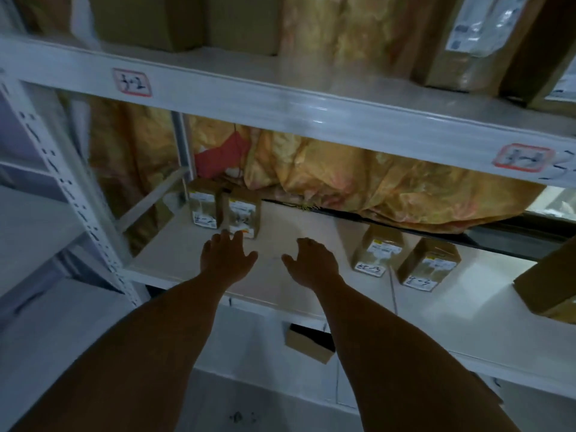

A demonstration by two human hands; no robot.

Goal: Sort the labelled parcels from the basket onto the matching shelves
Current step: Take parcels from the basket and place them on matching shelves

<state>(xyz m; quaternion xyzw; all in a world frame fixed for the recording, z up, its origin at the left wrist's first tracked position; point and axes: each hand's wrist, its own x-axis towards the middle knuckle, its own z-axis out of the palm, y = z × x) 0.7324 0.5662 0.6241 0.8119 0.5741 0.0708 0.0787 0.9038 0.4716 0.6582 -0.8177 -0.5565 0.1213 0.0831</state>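
Lower shelf (280,232) | left hand (226,260) spread, empty, fingertips just short of handwritten-labelled parcel (243,216) | right hand (311,263) spread, empty, beside it | four labelled parcels on this shelf, judged sorted | basket not visible; remainder unknown.

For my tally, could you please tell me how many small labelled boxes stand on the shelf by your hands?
4: two side by side at the back left, and two at the right. The larger box at the far right may hide more.
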